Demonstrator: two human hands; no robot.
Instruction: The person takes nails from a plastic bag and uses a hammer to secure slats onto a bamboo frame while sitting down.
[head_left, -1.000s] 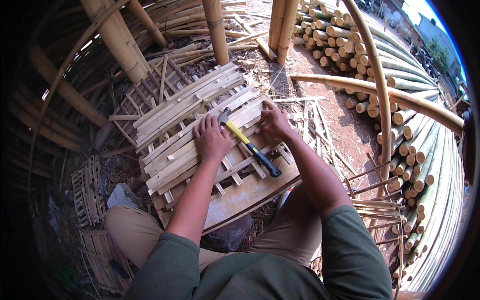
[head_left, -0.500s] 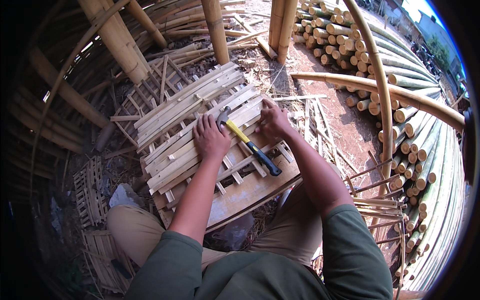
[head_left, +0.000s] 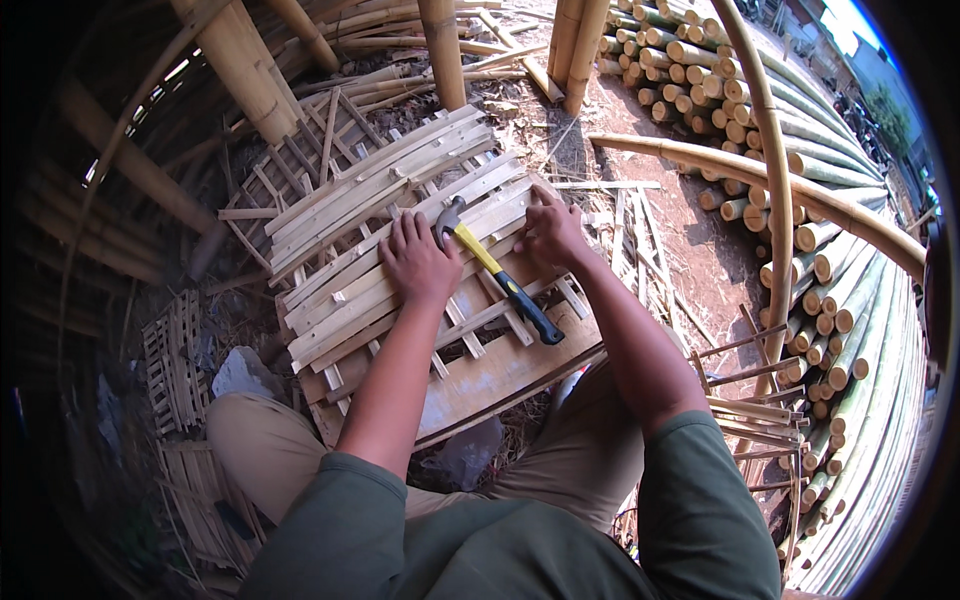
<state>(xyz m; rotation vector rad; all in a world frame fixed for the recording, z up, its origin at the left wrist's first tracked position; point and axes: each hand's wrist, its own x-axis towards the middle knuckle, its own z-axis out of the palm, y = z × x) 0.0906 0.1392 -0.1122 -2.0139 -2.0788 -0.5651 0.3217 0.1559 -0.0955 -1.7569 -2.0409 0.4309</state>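
My left hand (head_left: 421, 262) lies flat over the pale bamboo slats (head_left: 345, 305), fingers stretched across them. At the slats' right end, my right hand (head_left: 552, 232) has its index finger and thumb bent round the end of a slat. Between the two hands a claw hammer (head_left: 482, 254) with a yellow and black handle rests on the slats, touched at most by the left thumb near its head. The slats lie side by side across thin crosspieces (head_left: 463, 328), forming a slatted panel. Beneath it is a wooden board (head_left: 480, 385) in front of my knees.
Bamboo poles (head_left: 840, 260) are stacked high on the right, with a bent bamboo pole (head_left: 770, 170) before them. Upright bamboo posts (head_left: 440, 55) stand beyond the panel. Loose thin sticks (head_left: 650, 250) lie right of the board, and slatted pieces (head_left: 175, 365) lie at the left.
The whole view has shifted slightly. Both hands stay on the slats in nearly the same places, and the hammer still lies between them.
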